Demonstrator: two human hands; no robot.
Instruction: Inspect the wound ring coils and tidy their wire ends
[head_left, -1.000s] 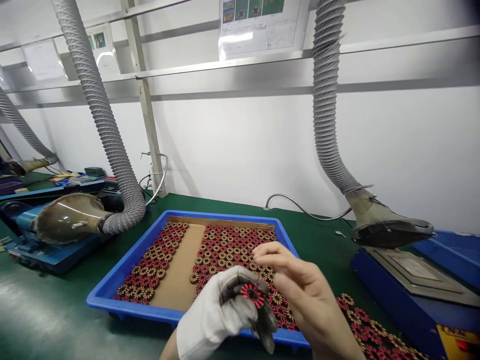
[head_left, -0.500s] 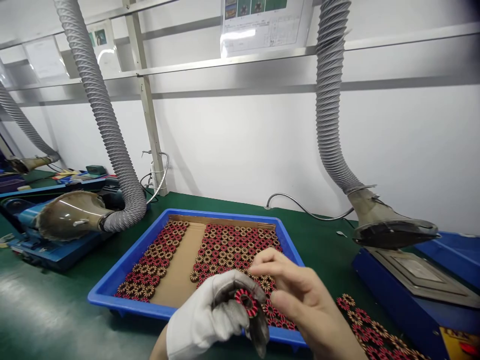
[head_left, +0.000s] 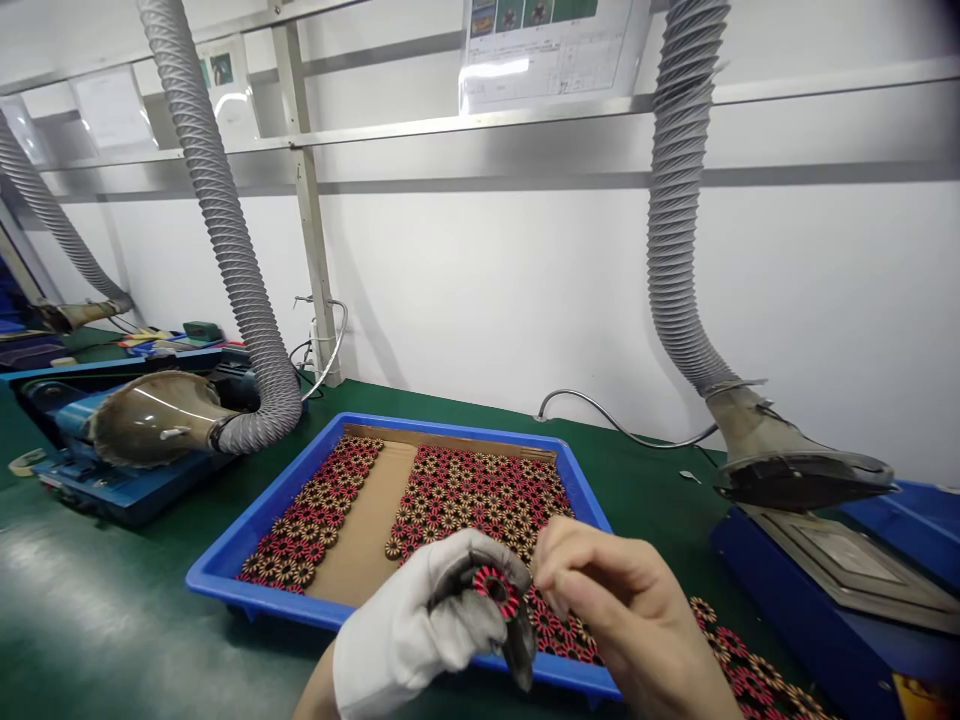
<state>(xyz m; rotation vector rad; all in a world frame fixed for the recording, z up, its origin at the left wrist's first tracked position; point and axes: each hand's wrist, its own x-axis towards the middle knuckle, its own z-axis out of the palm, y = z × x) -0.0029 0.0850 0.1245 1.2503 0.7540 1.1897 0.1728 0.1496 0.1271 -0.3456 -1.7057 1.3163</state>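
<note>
In the head view my left hand point(head_left: 420, 622) wears a white glove with dark-stained fingers. It is closed around a small red-wound ring coil point(head_left: 484, 578), held on edge so its hole faces me. My bare right hand point(head_left: 630, 605) is just right of the coil, thumb and fingertips pinched together. Whatever lies between those fingertips, if anything, is too small to make out. Behind both hands stands a blue tray point(head_left: 259, 612) lined with cardboard point(head_left: 367, 525). Rows of red and tan ring coils point(head_left: 450, 495) lie in it, with a bare cardboard strip between two groups.
More ring coils point(head_left: 739, 660) lie on the green table at right, beside a blue machine point(head_left: 795, 610). An extraction hood point(head_left: 802, 470) hangs above that machine. Another hood point(head_left: 154, 420) on a grey hose covers a blue machine at left. A metal conduit point(head_left: 600, 405) runs along the wall.
My right fingers have drawn together from a spread pose into a pinch near the coil. My left hand keeps its hold. The whole view has shifted slightly.
</note>
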